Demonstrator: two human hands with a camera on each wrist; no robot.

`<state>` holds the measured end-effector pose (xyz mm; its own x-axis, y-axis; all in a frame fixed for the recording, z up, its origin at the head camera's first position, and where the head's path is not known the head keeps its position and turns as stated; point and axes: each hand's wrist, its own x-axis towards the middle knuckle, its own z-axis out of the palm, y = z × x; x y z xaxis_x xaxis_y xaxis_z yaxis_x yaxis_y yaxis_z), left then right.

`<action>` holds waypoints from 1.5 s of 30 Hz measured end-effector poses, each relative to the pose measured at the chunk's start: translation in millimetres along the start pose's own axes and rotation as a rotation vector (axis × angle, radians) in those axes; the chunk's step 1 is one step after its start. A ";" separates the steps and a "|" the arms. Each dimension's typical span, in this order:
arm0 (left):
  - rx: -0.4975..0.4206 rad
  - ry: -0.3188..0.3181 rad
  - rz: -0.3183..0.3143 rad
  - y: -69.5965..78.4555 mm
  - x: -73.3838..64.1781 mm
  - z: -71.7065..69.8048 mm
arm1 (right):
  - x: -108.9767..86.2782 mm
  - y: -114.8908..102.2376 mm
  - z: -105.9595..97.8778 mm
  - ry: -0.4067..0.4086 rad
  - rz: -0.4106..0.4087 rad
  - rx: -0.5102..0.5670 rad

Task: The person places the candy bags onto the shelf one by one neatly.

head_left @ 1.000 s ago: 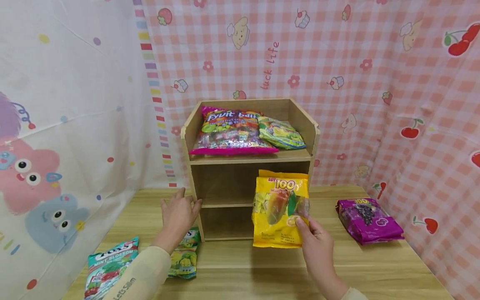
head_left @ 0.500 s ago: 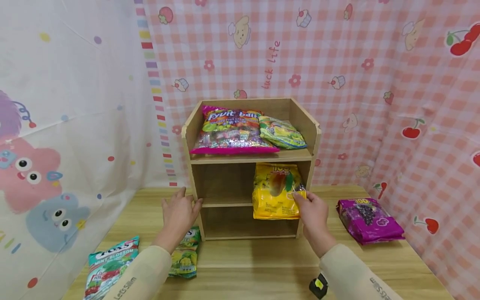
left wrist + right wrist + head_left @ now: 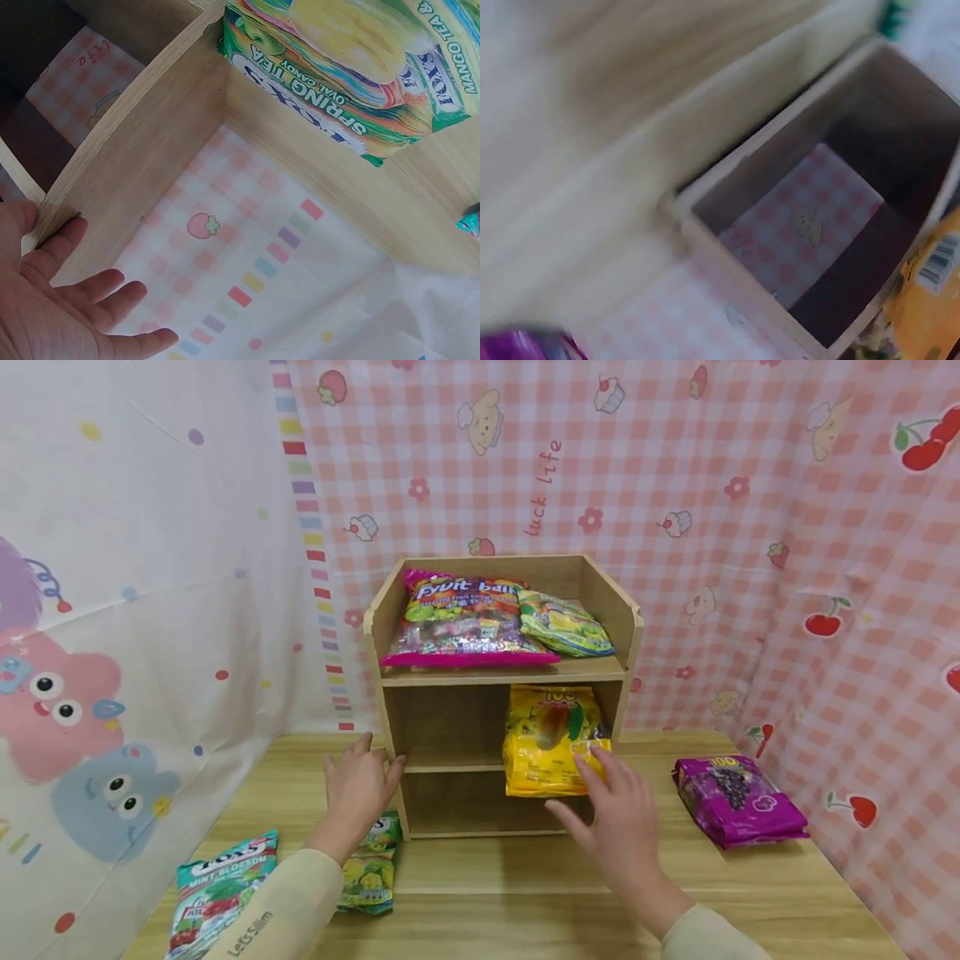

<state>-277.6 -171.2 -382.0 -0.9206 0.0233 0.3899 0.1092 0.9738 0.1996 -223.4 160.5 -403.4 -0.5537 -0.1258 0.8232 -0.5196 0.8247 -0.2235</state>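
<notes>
A yellow mango candy bag (image 3: 555, 743) leans in the right side of the middle level of a small wooden shelf (image 3: 498, 677), its lower end jutting past the front edge. Over the bag's lower right corner is my right hand (image 3: 622, 827), its thumb and fingers spread apart. The right wrist view shows part of the bag (image 3: 934, 300) but not the hand. My left hand (image 3: 356, 789) steadies the shelf's left side; in the left wrist view thumb and index finger pinch the side panel's edge (image 3: 124, 112), the other fingers spread beside it.
On the shelf's top level lie a Fyvit ball candy bag (image 3: 468, 622) and a yellow-green candy bag (image 3: 566, 625). A purple grape bag (image 3: 738, 802) rests at the right of the table. Left are a Fox's mint blossom bag (image 3: 225, 893) and a green Fox's bag (image 3: 371, 877).
The yellow bag went from in front of the shelf into its middle level. My right hand has let go of it and drawn back slightly, fingers spreading. The left hand stayed put.
</notes>
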 end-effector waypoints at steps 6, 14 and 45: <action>0.006 -0.010 -0.003 0.1 0.0 -0.5 | 3.0 -2.3 11.8 0.019 -0.413 -0.319; 0.018 -0.011 -0.004 -0.5 -0.1 -1.5 | 26.2 3.7 15.2 0.072 -0.493 -0.293; 0.016 -0.013 -0.009 0.4 0.2 -1.5 | -0.8 -11.0 27.3 -0.260 -0.352 -0.400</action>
<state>-277.2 -171.2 -380.4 -0.9263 0.0178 0.3764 0.0953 0.9775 0.1882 -235.0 136.5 -415.9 -0.5599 -0.5189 0.6460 -0.4429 0.8463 0.2960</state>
